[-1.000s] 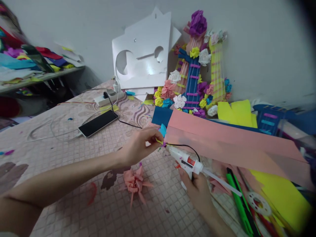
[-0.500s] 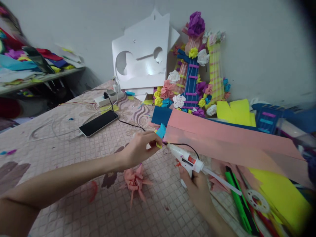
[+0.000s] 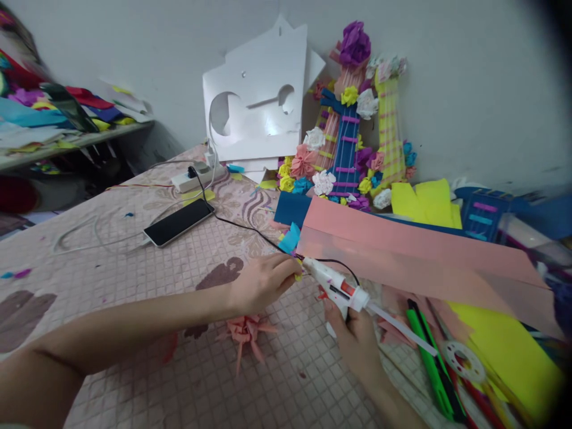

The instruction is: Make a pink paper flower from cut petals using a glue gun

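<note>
My right hand [image 3: 353, 336] grips a white glue gun [image 3: 342, 289] with a red trigger; its nozzle points left and a glue stick juts out behind. My left hand [image 3: 263, 280] is pinched on a small yellow paper piece [image 3: 298, 276], held right at the nozzle tip. A small blue paper scrap [image 3: 289, 239] lies just behind my left fingers. A pink paper flower [image 3: 245, 331] rests on the patterned tablecloth beneath my left wrist.
Long pink paper sheets [image 3: 402, 250] and yellow sheets [image 3: 509, 351] lie right. Green markers [image 3: 429, 363] sit beside them. Flower-covered paper guitars [image 3: 353, 131] and white cut-out boards [image 3: 254, 101] lean on the wall. A phone [image 3: 179, 222], power strip [image 3: 196, 177] and cables lie left.
My left hand has dropped lower toward the table with the yellow piece, leaving the blue scrap behind it. The glue gun shifted slightly down and right with it.
</note>
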Motion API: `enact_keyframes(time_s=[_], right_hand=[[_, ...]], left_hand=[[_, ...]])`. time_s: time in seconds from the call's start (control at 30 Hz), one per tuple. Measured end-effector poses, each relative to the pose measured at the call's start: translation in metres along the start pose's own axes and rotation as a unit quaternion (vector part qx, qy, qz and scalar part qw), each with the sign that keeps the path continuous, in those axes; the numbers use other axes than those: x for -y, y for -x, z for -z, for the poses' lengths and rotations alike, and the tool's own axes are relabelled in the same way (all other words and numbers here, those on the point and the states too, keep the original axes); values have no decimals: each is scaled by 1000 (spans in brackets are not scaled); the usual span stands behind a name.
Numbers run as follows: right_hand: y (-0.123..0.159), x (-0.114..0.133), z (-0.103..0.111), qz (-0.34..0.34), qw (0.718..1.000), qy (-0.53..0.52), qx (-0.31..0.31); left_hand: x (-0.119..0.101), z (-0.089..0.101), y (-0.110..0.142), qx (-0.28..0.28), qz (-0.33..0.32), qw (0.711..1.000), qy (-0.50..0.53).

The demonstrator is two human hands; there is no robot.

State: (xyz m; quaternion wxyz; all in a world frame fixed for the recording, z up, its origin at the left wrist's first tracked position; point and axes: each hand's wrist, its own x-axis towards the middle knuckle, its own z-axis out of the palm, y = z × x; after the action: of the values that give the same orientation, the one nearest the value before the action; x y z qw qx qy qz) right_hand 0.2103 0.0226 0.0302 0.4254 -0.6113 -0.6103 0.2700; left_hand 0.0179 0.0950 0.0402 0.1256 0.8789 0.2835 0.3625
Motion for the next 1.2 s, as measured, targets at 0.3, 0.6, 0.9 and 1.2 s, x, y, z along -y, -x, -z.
enact_keyframes(time_s=[0.3, 0.6, 0.9, 1.2], right_hand=[[4, -6, -4, 1, 1000, 11, -7], [3, -7, -1, 2, 1000, 13, -21], [3, -9, -3, -5, 1000, -5, -5], [7, -24, -7, 14, 999, 19, 28]], left_hand=[[-1, 20, -3, -64, -16, 993, 97], [-4, 13, -5, 15, 8, 997, 81], [65, 59, -8, -143, 137, 980, 24], [220, 90, -69, -141, 336, 925, -106]])
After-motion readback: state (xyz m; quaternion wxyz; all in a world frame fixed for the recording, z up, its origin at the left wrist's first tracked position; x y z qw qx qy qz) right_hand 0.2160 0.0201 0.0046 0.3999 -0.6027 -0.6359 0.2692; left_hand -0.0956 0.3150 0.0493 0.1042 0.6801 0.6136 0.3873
